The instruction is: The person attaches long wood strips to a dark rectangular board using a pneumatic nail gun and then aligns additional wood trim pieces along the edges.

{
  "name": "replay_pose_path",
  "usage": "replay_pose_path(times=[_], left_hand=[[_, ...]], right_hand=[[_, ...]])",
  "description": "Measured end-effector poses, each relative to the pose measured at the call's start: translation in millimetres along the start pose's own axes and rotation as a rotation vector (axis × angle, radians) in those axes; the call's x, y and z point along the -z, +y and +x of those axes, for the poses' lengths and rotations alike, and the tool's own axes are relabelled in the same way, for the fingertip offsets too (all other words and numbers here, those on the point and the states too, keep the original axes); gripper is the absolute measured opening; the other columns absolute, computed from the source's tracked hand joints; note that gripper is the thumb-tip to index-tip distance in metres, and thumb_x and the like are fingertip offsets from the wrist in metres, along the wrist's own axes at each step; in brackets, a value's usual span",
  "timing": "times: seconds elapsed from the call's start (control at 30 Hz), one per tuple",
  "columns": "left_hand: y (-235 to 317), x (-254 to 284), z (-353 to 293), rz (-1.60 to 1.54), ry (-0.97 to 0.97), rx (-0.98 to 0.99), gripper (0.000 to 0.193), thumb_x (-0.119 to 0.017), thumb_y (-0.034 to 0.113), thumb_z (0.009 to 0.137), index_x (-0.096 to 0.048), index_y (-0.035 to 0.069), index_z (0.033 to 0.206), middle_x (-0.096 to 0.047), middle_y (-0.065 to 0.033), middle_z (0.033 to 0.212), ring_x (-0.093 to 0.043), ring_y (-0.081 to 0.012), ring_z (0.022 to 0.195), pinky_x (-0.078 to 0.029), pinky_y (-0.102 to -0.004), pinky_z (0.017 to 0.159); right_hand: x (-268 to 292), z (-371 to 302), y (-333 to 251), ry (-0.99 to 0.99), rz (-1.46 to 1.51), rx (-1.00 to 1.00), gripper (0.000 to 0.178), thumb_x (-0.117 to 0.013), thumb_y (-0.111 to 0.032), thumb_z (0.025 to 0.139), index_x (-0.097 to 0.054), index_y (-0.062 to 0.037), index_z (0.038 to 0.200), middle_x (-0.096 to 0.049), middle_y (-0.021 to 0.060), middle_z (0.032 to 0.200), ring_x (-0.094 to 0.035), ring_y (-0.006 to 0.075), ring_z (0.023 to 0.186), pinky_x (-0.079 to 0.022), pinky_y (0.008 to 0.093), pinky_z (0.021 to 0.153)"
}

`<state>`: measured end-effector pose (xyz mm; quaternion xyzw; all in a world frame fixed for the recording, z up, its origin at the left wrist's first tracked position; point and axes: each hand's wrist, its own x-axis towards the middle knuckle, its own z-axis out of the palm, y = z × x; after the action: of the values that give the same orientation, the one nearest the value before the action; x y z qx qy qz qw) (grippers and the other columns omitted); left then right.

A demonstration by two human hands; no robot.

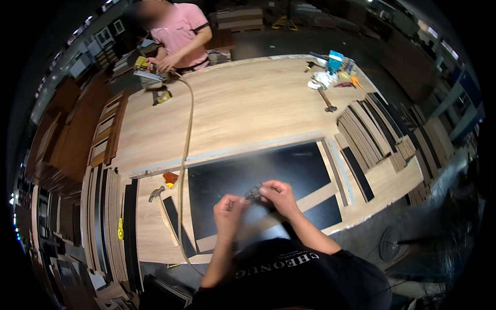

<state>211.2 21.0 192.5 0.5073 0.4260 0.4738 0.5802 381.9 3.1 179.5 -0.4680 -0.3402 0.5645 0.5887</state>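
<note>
Over a black panel (237, 173), my left hand (227, 211) and my right hand (279, 197) come close together. Between their fingertips is a small dark grey piece (252, 193), too small and blurred to name. The fingers of both hands are pinched around its ends. Under my hands a light wood strip (316, 197) crosses the panel. To the left of the panel, a claw hammer (169, 222) with a pale wooden handle lies on the wood-grain worktable (248, 103).
A tan air hose (189, 124) runs across the table. At the far left, a person in a pink shirt (181, 28) handles a yellow tool (141, 63); a yellow nail gun (164, 97) lies nearby. Stacked strips (361, 132) and a second hammer (326, 102) are at right.
</note>
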Motion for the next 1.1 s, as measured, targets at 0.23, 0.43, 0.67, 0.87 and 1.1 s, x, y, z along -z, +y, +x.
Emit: replay_pose_path(times=[0.23, 0.43, 0.67, 0.87, 1.1], left_hand=[[-7.4, -3.5, 2.2, -0.132, 0.005, 0.036, 0.015, -0.062, 0.014, 0.090, -0.061, 0.002, 0.081, -0.067, -0.0063, 0.076, -0.058, -0.0078, 0.067, -0.045, -0.0220, 0.065], [-12.3, -0.2, 5.3, -0.145, -0.010, 0.056, 0.014, -0.061, 0.013, 0.091, -0.061, 0.002, 0.081, -0.067, -0.0061, 0.075, -0.059, -0.0080, 0.070, -0.046, -0.0228, 0.068], [-42.0, 9.9, -10.7, 0.152, -0.210, 0.154, 0.017, -0.055, 0.012, 0.093, -0.060, 0.002, 0.080, -0.066, -0.0051, 0.075, -0.058, -0.0093, 0.069, -0.047, -0.0248, 0.068], [-60.4, 15.4, -25.1, 0.064, -0.249, 0.284, 0.018, -0.054, 0.011, 0.093, -0.059, 0.002, 0.078, -0.063, -0.0034, 0.073, -0.056, -0.0092, 0.066, -0.045, -0.0236, 0.064], [-40.2, 3.8, -10.4, -0.120, -0.106, 0.192, 0.020, -0.056, 0.015, 0.094, -0.058, 0.003, 0.078, -0.061, -0.0034, 0.071, -0.053, -0.0091, 0.064, -0.043, -0.0240, 0.064]], right_hand=[[6.3, -4.2, 4.6, -0.007, 0.089, -0.024, 0.029, -0.059, -0.018, 0.092, -0.063, 0.0041, 0.109, -0.064, 0.0039, 0.081, -0.057, 0.0092, 0.073, -0.047, 0.0230, 0.071], [5.5, -3.1, 4.4, -0.100, -0.025, -0.009, 0.024, -0.061, -0.017, 0.090, -0.066, 0.0020, 0.103, -0.065, 0.0027, 0.086, -0.058, 0.0079, 0.076, -0.048, 0.0228, 0.071], [34.6, 0.8, 29.1, -0.252, -0.325, -0.186, 0.014, -0.064, -0.014, 0.088, -0.063, -0.0016, 0.083, -0.060, -0.0016, 0.072, -0.053, 0.0047, 0.067, -0.042, 0.0197, 0.062], [41.6, -12.2, 58.6, -0.236, -0.365, -0.136, 0.019, -0.062, -0.019, 0.090, -0.063, -0.0037, 0.079, -0.058, -0.0024, 0.068, -0.049, 0.0044, 0.060, -0.038, 0.0192, 0.056], [18.5, -7.2, 29.1, -0.113, -0.109, -0.211, 0.017, -0.062, -0.018, 0.090, -0.066, -0.0025, 0.085, -0.063, 0.0015, 0.074, -0.056, 0.0088, 0.069, -0.046, 0.0245, 0.064]])
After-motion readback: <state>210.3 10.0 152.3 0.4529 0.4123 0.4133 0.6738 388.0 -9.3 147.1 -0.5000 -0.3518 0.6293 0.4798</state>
